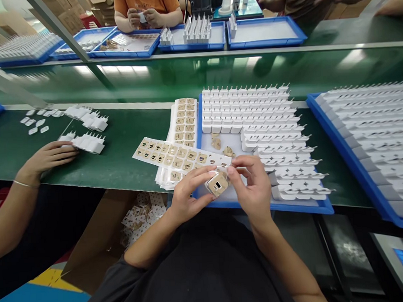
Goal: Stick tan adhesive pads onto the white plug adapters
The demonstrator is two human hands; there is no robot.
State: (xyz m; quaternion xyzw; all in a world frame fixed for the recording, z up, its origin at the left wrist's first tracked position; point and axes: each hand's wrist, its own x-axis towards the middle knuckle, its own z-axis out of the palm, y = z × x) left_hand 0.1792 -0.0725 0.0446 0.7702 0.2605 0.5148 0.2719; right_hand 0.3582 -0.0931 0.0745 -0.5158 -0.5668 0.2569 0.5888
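My left hand [190,192] grips a white charger plug [217,183] between thumb and fingers, with its port face turned up. That face carries a tan sticker with cut-outs around the dark ports. Close beside it, my right hand [252,184] has thumb and forefinger pinched together near the charger's upper right; what lies between them is too small to make out. Just behind my hands, a sheet of tan stickers [174,156] slants across a stack of similar sheets [185,120]. Its right end shows bare backing and reaches my right fingertips.
A blue tray [200,119] holds rows of white chargers [246,103] and loose tan pieces [228,151]. Another full tray [367,160] stands right. At left, a co-worker's hand [53,156] touches chargers [89,142]. Below the table edge, a cardboard box [94,237] contains used sheets.
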